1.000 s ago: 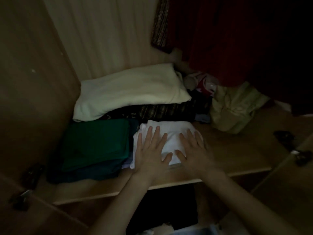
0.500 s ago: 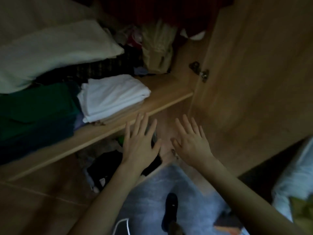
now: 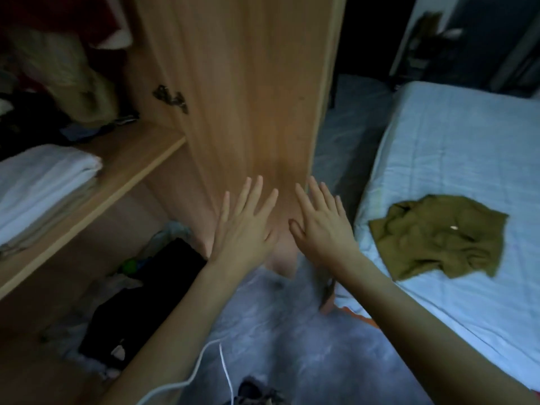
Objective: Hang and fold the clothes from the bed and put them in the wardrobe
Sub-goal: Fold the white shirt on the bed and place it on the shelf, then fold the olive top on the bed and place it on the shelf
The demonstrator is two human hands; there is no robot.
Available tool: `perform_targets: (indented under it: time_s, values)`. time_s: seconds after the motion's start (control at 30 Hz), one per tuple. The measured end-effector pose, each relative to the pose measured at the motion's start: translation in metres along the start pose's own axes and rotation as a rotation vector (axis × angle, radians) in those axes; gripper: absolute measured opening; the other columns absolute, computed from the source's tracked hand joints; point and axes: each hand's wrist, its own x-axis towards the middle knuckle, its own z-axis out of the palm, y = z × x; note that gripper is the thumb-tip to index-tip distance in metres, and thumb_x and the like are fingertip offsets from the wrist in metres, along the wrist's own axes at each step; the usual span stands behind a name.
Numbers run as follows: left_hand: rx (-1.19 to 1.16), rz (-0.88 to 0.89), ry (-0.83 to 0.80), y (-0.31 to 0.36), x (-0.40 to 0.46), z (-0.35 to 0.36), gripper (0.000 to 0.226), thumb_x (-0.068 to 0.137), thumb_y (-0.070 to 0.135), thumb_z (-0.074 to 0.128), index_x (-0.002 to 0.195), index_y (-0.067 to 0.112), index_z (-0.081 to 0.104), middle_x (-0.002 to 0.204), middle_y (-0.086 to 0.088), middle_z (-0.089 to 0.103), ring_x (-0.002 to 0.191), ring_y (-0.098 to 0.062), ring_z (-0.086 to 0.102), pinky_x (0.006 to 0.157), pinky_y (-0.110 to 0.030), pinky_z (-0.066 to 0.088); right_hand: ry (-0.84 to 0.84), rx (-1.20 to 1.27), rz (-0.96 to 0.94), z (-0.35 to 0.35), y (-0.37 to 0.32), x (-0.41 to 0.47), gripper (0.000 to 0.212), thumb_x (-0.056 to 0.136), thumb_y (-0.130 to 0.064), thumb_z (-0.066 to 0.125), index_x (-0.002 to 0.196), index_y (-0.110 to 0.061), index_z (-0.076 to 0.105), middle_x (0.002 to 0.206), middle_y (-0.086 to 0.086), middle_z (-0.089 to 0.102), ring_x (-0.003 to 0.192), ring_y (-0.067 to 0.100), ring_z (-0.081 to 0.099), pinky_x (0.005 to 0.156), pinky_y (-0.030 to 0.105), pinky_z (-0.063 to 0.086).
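**Between items: hands free, one garment left on the bed**

Both hands, left (image 3: 244, 229) and right (image 3: 321, 229), are released, fingers straight and spread, holding nothing, raised in front of the open wardrobe door (image 3: 248, 97). A folded white stack (image 3: 43, 182) sits at the front edge of the wardrobe shelf (image 3: 128, 162). An olive garment (image 3: 438, 238) lies crumpled near the bed's (image 3: 467, 141) left edge. Judgement: stowing is done for this item; the next move calls for turning to the bed, collecting the olive garment and spreading it flat for folding.
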Motion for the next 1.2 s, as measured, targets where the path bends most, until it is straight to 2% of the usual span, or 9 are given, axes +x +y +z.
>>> perform_targets:
  time_s: [0.17, 0.27, 0.4, 0.5, 0.6, 0.67, 0.87, 1.2]
  values:
    - [-0.027, 0.208, -0.057, 0.116, 0.027, 0.011, 0.068, 0.091, 0.050, 0.033, 0.154, 0.029, 0.023, 0.164, -0.003, 0.005, 0.151, -0.019, 0.001, 0.118, -0.051, 0.009, 0.070, 0.008, 0.168, -0.036, 0.104, -0.065, 0.071, 0.091, -0.040, 0.051, 0.153, -0.019, 0.021, 0.161, 0.012, 0.012, 0.148, 0.031, 0.013, 0.116, 0.051, 0.017]
    - [-0.037, 0.312, -0.109, 0.198, 0.044, 0.023, 0.074, 0.086, 0.051, 0.034, 0.155, 0.028, 0.022, 0.165, -0.004, 0.002, 0.151, -0.020, -0.001, 0.118, -0.051, 0.006, 0.093, 0.009, 0.310, -0.056, 0.175, -0.116, 0.070, 0.092, -0.041, 0.050, 0.152, -0.018, 0.023, 0.160, 0.012, 0.015, 0.147, 0.031, 0.015, 0.115, 0.050, 0.017]
    - [-0.073, 0.476, -0.176, 0.306, 0.057, 0.039, 0.067, 0.094, 0.051, 0.036, 0.155, 0.029, 0.018, 0.164, -0.002, -0.004, 0.151, -0.018, -0.008, 0.119, -0.050, 0.001, 0.124, 0.013, 0.478, -0.082, 0.258, -0.185, 0.068, 0.091, -0.040, 0.047, 0.151, -0.017, 0.027, 0.160, 0.013, 0.018, 0.146, 0.032, 0.019, 0.115, 0.050, 0.019]
    - [-0.092, 0.567, -0.164, 0.374, 0.064, 0.051, 0.072, 0.089, 0.059, 0.020, 0.153, 0.029, 0.025, 0.165, -0.003, 0.001, 0.151, -0.020, -0.003, 0.119, -0.050, 0.002, 0.142, 0.013, 0.578, -0.100, 0.312, -0.229, 0.067, 0.093, -0.041, 0.048, 0.152, -0.017, 0.024, 0.160, 0.012, 0.016, 0.146, 0.031, 0.016, 0.116, 0.050, 0.017]
    - [-0.109, 0.624, -0.157, 0.427, 0.067, 0.065, 0.064, 0.093, 0.050, 0.039, 0.151, 0.027, 0.031, 0.164, -0.004, 0.006, 0.151, -0.022, 0.002, 0.118, -0.052, 0.006, 0.110, -0.022, 0.644, -0.113, 0.353, -0.264, 0.069, 0.096, -0.043, 0.043, 0.154, -0.020, 0.014, 0.162, 0.010, 0.008, 0.148, 0.029, 0.009, 0.119, 0.049, 0.013]
    - [-0.100, 0.658, -0.186, 0.456, 0.068, 0.073, 0.063, 0.095, 0.047, 0.046, 0.152, 0.028, 0.028, 0.165, -0.003, 0.002, 0.151, -0.021, -0.001, 0.119, -0.050, 0.004, 0.103, -0.034, 0.673, -0.120, 0.374, -0.282, 0.068, 0.097, -0.043, 0.041, 0.154, -0.020, 0.011, 0.162, 0.010, 0.004, 0.148, 0.029, 0.006, 0.119, 0.048, 0.011]
    - [-0.103, 0.747, -0.213, 0.516, 0.084, 0.087, 0.062, 0.096, 0.050, 0.042, 0.153, 0.031, 0.025, 0.164, 0.000, -0.004, 0.151, -0.016, -0.007, 0.119, -0.045, -0.002, 0.102, -0.031, 0.736, -0.137, 0.417, -0.297, 0.067, 0.099, -0.043, 0.039, 0.154, -0.020, 0.008, 0.162, 0.008, -0.001, 0.149, 0.028, 0.002, 0.120, 0.046, 0.007]
    - [-0.156, 0.714, -0.237, 0.557, 0.174, 0.114, 0.057, 0.096, 0.047, 0.043, 0.149, 0.030, 0.032, 0.165, 0.001, -0.001, 0.151, -0.015, -0.003, 0.119, -0.045, 0.000, 0.067, -0.089, 0.706, -0.157, 0.492, -0.229, 0.066, 0.098, -0.041, 0.042, 0.153, -0.018, 0.013, 0.162, 0.010, 0.002, 0.148, 0.028, 0.005, 0.120, 0.048, 0.010]
